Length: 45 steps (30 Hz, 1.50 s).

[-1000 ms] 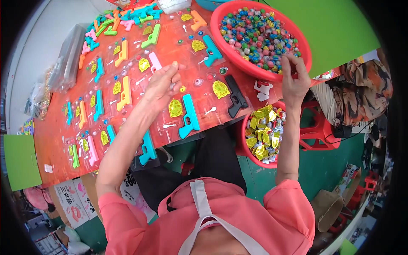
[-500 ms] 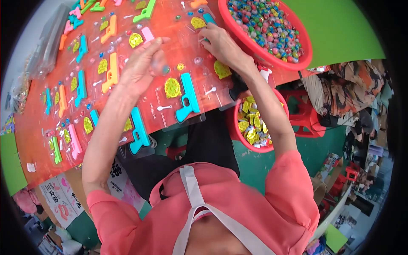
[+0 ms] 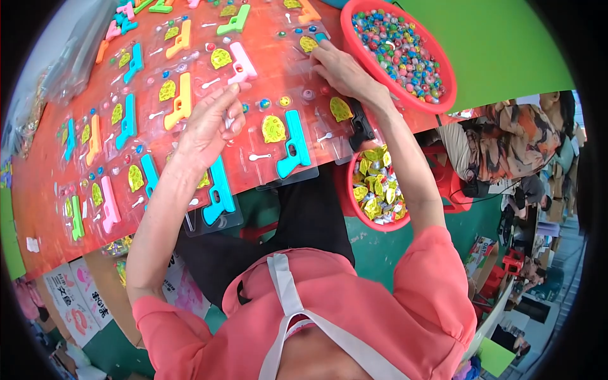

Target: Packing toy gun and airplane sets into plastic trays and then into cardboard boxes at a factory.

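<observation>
My left hand (image 3: 212, 123) hovers over the table with its fingers curled in and its thumb against them. What it may hold is hidden. Just beyond its fingertips lies a pink toy gun (image 3: 241, 62) in a clear plastic tray. My right hand (image 3: 342, 71) reaches farther out, fingers bent down and together over a tray with a yellow-green piece (image 3: 308, 44) and a teal toy gun (image 3: 321, 37); its fingertips are partly hidden. Between my arms lies a tray with a teal toy gun (image 3: 295, 145), a yellow-green piece (image 3: 273, 129), small balls (image 3: 265, 103) and a white spoon (image 3: 259, 157).
Rows of similar filled trays cover the red table (image 3: 38, 212). A red basin (image 3: 451, 79) full of colourful balls stands at the right. Below it, a red bucket (image 3: 352, 202) holds yellow-green pieces. A black toy gun (image 3: 361, 126) lies near the edge. Clear plastic sheets (image 3: 82, 57) are stacked at left.
The view has shifted slightly. A blurred small ball beneath my left hand is no longer seen there. My left hand has drawn back a little from the pink gun; my right hand stays over the far tray.
</observation>
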Tool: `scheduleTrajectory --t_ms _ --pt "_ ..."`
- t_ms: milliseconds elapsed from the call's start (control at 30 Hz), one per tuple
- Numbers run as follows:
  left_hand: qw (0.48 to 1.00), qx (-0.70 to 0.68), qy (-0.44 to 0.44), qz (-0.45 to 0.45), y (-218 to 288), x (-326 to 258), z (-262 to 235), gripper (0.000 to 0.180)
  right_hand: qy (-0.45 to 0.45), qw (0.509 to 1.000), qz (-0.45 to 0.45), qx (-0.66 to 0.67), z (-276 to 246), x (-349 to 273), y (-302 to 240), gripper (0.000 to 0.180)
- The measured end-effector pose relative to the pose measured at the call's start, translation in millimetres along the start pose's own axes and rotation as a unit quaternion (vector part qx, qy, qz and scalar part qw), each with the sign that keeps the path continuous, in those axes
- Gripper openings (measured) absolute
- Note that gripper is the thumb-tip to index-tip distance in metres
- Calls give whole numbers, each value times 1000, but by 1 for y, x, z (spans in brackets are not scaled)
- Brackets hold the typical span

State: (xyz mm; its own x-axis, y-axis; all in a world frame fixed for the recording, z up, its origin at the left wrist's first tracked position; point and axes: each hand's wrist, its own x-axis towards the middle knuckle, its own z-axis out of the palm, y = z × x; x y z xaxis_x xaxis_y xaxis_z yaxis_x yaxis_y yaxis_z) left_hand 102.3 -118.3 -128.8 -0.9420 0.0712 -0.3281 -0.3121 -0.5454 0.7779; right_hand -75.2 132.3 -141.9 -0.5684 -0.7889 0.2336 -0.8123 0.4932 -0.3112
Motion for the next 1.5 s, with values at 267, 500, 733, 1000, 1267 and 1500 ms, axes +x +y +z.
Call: scheduleTrajectory --t_ms 267,500,733,1000,1267,1500 --pt "999 -48 -14 -13 -4 -12 -6 28 45 994 -97 -13 21 30 13 12" --pt "994 -87 43 -41 2 -23 4 27 131 990 -40 24 -26 9 -40 13" --pt "987 -147 1 -61 -6 16 4 29 290 953 80 32 -79 -81 -29 13" --pt "973 -229 -26 -31 28 127 22 33 374 918 128 29 -70 -109 -19 12" --pt "971 -165 6 175 160 287 106 67 374 913 161 30 -73 -116 -24 14" --pt "992 -98 17 77 130 287 56 69 360 919 157 23 -74 -116 -20 17"
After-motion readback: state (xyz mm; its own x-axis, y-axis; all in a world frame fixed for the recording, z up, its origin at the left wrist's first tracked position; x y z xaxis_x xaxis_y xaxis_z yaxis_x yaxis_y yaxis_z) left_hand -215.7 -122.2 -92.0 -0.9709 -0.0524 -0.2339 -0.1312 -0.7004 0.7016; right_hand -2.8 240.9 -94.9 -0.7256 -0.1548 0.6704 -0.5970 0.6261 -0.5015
